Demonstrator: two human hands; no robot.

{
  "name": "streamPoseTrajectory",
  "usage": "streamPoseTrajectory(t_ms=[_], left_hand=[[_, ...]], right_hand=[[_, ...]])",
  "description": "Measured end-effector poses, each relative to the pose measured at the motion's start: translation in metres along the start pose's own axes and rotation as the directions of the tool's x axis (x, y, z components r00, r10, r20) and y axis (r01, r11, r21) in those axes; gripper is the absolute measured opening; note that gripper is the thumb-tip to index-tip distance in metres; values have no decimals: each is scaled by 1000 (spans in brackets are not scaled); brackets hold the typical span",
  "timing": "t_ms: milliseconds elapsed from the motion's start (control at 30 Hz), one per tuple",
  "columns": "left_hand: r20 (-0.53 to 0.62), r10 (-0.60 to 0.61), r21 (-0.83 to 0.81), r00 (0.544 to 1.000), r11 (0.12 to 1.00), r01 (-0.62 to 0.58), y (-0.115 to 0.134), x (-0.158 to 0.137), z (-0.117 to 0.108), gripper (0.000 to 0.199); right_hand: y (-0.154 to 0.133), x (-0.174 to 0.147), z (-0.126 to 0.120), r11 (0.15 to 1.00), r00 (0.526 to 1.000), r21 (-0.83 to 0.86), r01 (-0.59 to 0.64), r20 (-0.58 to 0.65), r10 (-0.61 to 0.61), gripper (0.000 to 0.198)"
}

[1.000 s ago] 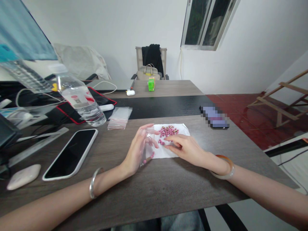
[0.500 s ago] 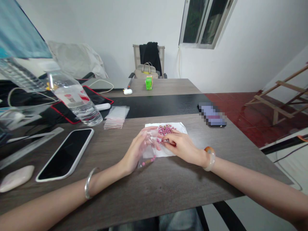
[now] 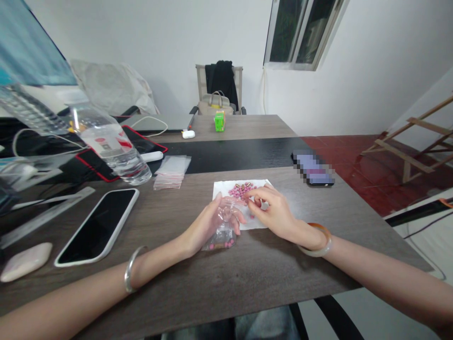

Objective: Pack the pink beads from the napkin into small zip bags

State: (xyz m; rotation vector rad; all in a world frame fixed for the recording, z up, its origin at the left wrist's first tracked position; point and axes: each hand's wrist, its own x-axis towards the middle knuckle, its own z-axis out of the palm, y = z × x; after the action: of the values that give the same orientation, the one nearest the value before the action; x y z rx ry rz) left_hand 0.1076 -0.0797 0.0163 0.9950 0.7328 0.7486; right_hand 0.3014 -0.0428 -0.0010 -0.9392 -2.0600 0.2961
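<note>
My left hand (image 3: 208, 224) holds a small clear plastic bag (image 3: 222, 231) with its fingers curled round it. Several pink beads and a brownish tube-like piece lie at the bottom of the bag. My right hand (image 3: 274, 208) is just right of the bag's upper end, thumb and forefinger pinched together; what is between them is too small to make out. Beyond both hands, a pile of pink beads (image 3: 240, 190) with a few gold-brown pieces rests on a white paper sheet (image 3: 221, 185), partly covered by my hands.
A stack of clear bags (image 3: 172, 170) lies left of the paper, near a water bottle (image 3: 109, 146). A white-edged phone (image 3: 99, 226) lies closer on the left, a second phone (image 3: 313, 169) to the right. A green box (image 3: 220, 121) stands farther back.
My right hand has lifted slightly and shifted right, its fingertips now at the bag's upper end. My left hand has turned the bag, so its beads show more fully.
</note>
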Motion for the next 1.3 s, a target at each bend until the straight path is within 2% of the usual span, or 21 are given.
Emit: streamPoseTrajectory(t_ms=[133,233,333,433,567,667,700,767,833,900,933,1000,1133,1300], left_hand=[[-4,50,-57,999,997,-50,5,-1,-2,69],[-44,120,-76,992,989,-123,8,0,-2,67],[-75,152,-79,985,984,-158,6,2,-2,69],[-81,188,-27,979,981,-191,2,3,-2,72],[-75,350,150,934,930,-337,-3,-5,-2,67],[-15,537,370,843,787,-494,-6,-13,-4,64],[24,600,449,800,708,-545,-7,-15,-5,64],[120,702,583,702,522,-622,-7,-18,-7,65],[199,760,674,619,352,-649,-6,-18,-7,68],[234,778,744,583,243,-623,-4,-17,-6,69],[236,773,776,589,215,-593,-3,-17,-5,69],[218,746,830,630,198,-521,-2,-17,-3,71],[159,702,881,694,216,-420,-1,-17,0,78],[103,712,888,695,248,-386,1,-18,2,74]], right_hand=[[-1,3,-8,992,994,-127,13,110,1,14],[-8,4,-12,958,970,-266,111,240,-45,24],[-14,1,-11,900,926,-387,201,374,-46,24],[-16,0,-8,862,904,-459,214,427,3,24],[-16,0,-9,831,899,-508,227,437,21,22],[-16,1,-11,854,928,-457,247,366,-72,22],[-17,1,-13,880,944,-402,252,301,-133,22],[-20,1,-17,931,961,-240,275,96,-259,20],[-24,0,-21,940,936,-96,326,-108,-335,12],[-29,-2,-26,922,901,-31,387,-200,-385,4],[-31,-3,-27,910,889,-20,414,-205,-409,5],[-32,-6,-29,890,879,-3,455,-158,-450,9],[-29,-8,-25,878,879,37,477,-49,-475,18],[-25,-9,-23,874,877,85,478,13,-481,26]])
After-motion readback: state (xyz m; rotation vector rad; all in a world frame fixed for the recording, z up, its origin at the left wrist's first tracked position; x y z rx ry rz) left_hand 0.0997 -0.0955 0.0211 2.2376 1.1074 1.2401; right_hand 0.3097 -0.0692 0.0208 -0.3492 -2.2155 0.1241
